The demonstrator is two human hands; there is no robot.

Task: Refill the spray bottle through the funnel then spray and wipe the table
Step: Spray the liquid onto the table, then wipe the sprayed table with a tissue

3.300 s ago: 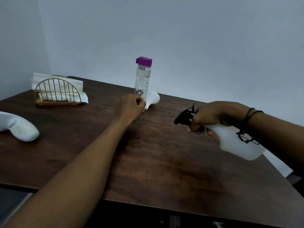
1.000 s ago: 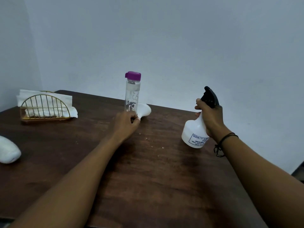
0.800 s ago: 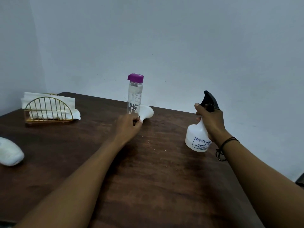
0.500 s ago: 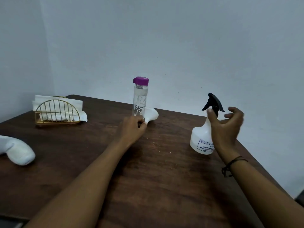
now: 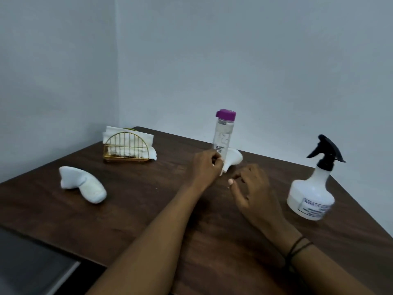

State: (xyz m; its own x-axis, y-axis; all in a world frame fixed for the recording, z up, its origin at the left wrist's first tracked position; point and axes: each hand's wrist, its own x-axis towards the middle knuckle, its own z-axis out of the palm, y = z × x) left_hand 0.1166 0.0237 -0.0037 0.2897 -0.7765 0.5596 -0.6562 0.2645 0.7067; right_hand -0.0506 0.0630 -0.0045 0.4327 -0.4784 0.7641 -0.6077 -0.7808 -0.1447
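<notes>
Behind funnel (image 5: 232, 159): upright water bottle (image 5: 223, 135)

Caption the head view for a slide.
Left hand grips the funnel beside the water bottle; right hand hovers empty, spray bottle standing capped.

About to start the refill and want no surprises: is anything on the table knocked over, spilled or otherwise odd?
No spill shows. The funnel lies on its side behind the water bottle, and small pale crumbs dot the table. The spray bottle stands upright with its head on.
</notes>
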